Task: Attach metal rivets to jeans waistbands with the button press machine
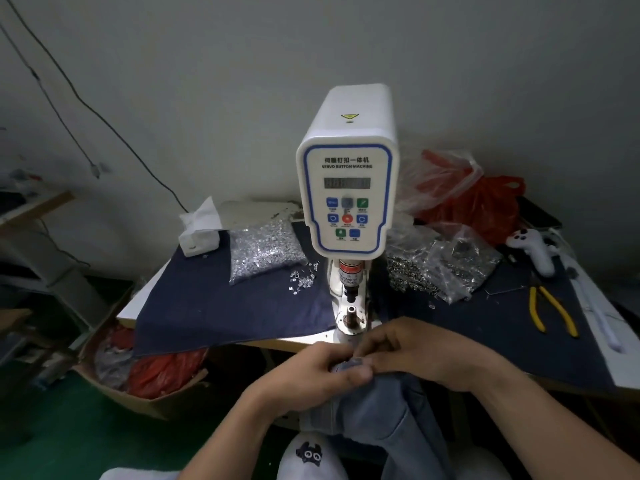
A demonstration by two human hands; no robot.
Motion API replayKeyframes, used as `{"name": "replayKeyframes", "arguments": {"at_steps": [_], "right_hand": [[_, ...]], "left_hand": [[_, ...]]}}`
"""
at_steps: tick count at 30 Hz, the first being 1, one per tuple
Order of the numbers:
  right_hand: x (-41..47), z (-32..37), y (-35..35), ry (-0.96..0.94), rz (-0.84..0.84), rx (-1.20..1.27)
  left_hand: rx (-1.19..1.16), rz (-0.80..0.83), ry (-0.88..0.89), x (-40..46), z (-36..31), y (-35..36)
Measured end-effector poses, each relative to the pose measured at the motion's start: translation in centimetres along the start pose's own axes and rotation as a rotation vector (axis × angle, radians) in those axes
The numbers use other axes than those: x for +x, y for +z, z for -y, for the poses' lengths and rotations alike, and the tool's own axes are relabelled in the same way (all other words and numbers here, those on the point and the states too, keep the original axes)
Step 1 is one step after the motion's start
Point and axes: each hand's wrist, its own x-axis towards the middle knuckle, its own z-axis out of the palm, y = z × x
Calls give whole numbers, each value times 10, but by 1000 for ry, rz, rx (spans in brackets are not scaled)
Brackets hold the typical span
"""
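A white servo button machine (348, 188) stands on the table, its lower die (352, 315) bare and a short way beyond my hands. Light blue jeans (384, 407) hang from my lap up to the table's front edge. My left hand (322, 370) pinches the waistband end from the left. My right hand (412, 351) grips the same bunched end from the right, fingers curled over it. A clear bag of silvery rivets (265, 249) lies left of the machine, with loose pieces (304, 277) spilled beside it. More bags of metal parts (440, 268) lie to the right.
Yellow-handled pliers (552, 311) lie on the dark cloth (214, 306) at right, near a white toy (535, 249) and red plastic bags (481, 202). A tissue box (201, 233) sits at back left. A cardboard box (138, 375) with bags stands on the green floor at left.
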Motion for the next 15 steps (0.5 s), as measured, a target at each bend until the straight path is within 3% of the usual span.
{"name": "replayKeyframes", "arguments": {"at_steps": [4, 8, 12, 15], "right_hand": [[7, -1, 0, -2, 24, -103], [9, -14, -7, 3, -91, -174], [9, -26, -2, -25, 40, -99], [15, -39, -11, -71, -101, -93]], "left_hand": [[-145, -65, -2, -13, 4, -7], [-283, -156, 23, -20, 8, -19], [-244, -93, -9, -20, 13, -22], [-258, -150, 2, -20, 22, -26]]}}
